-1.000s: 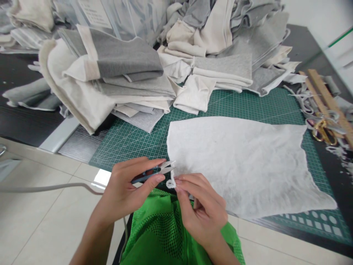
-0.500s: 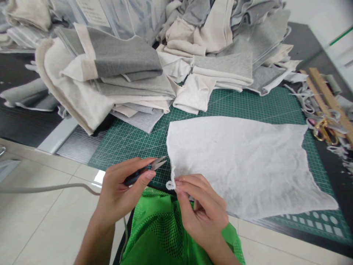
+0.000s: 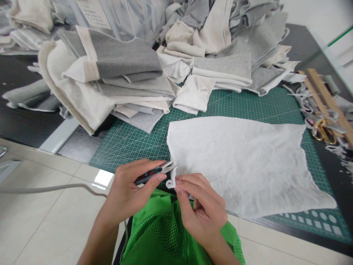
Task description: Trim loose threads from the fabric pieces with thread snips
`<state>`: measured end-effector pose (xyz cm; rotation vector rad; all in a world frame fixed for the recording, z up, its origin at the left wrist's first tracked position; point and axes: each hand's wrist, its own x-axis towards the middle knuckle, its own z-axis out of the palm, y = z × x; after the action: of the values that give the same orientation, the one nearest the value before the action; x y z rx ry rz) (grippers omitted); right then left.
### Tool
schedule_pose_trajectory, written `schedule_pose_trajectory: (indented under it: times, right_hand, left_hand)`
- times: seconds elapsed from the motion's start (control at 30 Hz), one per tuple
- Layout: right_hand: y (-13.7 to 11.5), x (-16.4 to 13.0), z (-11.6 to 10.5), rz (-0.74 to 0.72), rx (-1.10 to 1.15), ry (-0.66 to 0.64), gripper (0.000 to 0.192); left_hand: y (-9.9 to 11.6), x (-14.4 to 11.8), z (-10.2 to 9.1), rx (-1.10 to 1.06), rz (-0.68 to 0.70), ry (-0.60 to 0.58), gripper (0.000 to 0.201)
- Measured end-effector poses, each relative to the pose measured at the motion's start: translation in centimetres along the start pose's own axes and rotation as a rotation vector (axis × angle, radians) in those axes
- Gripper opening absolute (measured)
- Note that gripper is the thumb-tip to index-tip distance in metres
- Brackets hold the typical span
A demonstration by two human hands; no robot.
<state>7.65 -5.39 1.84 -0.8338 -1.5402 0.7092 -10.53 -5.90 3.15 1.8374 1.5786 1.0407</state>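
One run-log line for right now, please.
left grip: holds snips, blades parted beside white cloth | right grip: pinches cloth's near-left corner | cloth: mostly on green mat | gold scissors: far right

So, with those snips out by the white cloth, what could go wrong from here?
The snips in the left hand stand open right by the edge of the white cloth, so a careless squeeze might nick it.

The right hand pinches the cloth close to the snips, so a slip could cut its fingers.
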Motion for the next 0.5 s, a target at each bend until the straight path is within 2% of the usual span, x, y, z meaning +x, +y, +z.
schedule_pose_trajectory:
  times: [0.2, 0.3, 0.5]
  right_hand:
    - [-0.1, 0.1, 0.1, -0.006, 0.007, 0.002, 0.038]
    - [-0.1, 0.1, 0.1, -0.007, 0.011, 0.003, 0.036]
    - [-0.1, 0.2, 0.1, -0.005, 0.016, 0.015, 0.036]
  left_hand:
    - [0.1, -0.2, 0.2, 0.017, 0.018, 0.068, 0.011]
    - [-0.2, -0.5, 0.1, -0.013, -0.008, 0.059, 0.014]
    - [-1.0, -1.3, -0.4, -0.113, -0.056, 0.124, 0.023]
